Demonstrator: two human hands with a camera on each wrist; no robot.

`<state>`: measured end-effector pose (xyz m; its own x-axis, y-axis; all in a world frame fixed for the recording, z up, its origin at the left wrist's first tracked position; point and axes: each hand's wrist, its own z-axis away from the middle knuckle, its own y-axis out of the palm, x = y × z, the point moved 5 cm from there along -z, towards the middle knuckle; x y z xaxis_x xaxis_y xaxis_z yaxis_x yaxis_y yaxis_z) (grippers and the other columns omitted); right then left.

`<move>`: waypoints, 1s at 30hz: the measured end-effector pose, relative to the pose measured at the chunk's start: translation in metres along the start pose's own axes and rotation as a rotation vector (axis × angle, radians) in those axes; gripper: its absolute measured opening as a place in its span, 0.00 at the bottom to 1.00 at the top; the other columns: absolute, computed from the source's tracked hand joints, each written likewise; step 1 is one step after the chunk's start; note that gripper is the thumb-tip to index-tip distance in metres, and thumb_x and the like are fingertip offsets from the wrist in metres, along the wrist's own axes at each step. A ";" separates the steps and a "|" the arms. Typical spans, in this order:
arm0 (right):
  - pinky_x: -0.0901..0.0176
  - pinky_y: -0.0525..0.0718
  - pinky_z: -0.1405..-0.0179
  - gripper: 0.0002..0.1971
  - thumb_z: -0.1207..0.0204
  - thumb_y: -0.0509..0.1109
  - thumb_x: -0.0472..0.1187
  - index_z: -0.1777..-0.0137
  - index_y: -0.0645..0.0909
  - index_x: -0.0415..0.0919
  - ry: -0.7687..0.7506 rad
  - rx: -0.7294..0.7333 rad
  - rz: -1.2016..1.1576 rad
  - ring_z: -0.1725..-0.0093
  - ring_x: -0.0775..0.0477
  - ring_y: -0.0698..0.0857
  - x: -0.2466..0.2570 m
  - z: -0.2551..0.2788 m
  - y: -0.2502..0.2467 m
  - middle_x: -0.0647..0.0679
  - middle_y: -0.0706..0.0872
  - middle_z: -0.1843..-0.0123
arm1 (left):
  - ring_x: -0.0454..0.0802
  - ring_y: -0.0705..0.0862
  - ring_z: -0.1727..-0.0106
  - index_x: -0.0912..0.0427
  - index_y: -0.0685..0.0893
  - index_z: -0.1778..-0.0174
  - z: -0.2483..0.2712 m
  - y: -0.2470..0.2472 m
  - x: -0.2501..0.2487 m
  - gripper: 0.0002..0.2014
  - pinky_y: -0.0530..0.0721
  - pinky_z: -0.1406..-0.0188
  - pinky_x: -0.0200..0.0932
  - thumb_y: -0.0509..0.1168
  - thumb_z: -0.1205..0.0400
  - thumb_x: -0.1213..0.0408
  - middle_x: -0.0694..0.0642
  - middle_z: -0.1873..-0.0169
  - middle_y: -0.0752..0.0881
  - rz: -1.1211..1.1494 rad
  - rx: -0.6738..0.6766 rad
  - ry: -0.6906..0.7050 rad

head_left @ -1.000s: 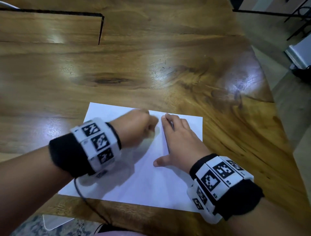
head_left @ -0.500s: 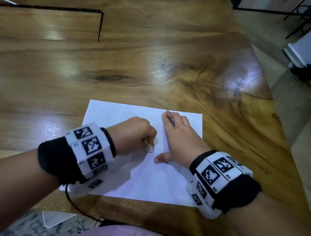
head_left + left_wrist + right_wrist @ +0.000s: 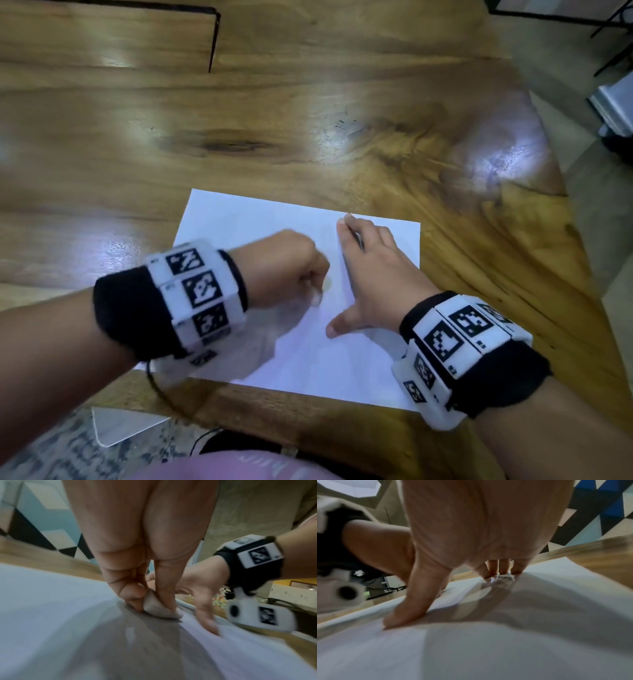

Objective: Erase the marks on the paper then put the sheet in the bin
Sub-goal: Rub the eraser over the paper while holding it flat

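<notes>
Timber fills most of the scene: a glossy wooden table [image 3: 308,102] with dark knots, swirling grain and bright patches of reflected light, a black seam cutting across its far left; beyond the right edge lies a pale floor with thin black furniture legs, and the wrist views catch a wall of blue, black and white triangles. A white sheet of paper [image 3: 246,219] lies flat near the table's front edge, smooth and matte, rectangular, shaded grey beneath the arms; no marks on it can be made out. The left hand [image 3: 279,267] is curled into a loose fist over the middle of the sheet, thumb and fingers pinching a small pale eraser [image 3: 158,608], soft-looking and rounded, its lower end pressed to the paper. The right hand [image 3: 371,274] lies on the sheet just beside it, fingers straight and close together, thumb splayed toward the other hand, palm pressing the paper down. Both wrists wear black fabric bands carrying white blocks printed with black square patterns; the bin is not in view.
</notes>
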<state>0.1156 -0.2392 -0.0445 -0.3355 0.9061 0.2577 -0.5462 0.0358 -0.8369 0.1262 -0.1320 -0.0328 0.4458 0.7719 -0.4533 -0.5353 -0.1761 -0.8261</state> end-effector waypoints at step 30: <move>0.60 0.53 0.22 0.73 0.49 0.81 0.66 0.17 0.33 0.44 0.030 0.010 0.034 0.20 0.49 0.44 -0.002 0.001 0.003 0.53 0.39 0.17 | 0.49 0.78 0.67 0.58 0.86 0.57 0.006 -0.025 0.038 0.07 0.71 0.70 0.34 0.72 0.29 0.62 0.49 0.72 0.82 0.163 -0.250 -0.263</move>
<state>0.1141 -0.2410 -0.0468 -0.3314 0.9188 0.2144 -0.5428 0.0002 -0.8399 0.1521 -0.0943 -0.0269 0.1530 0.8461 -0.5105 -0.3779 -0.4273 -0.8213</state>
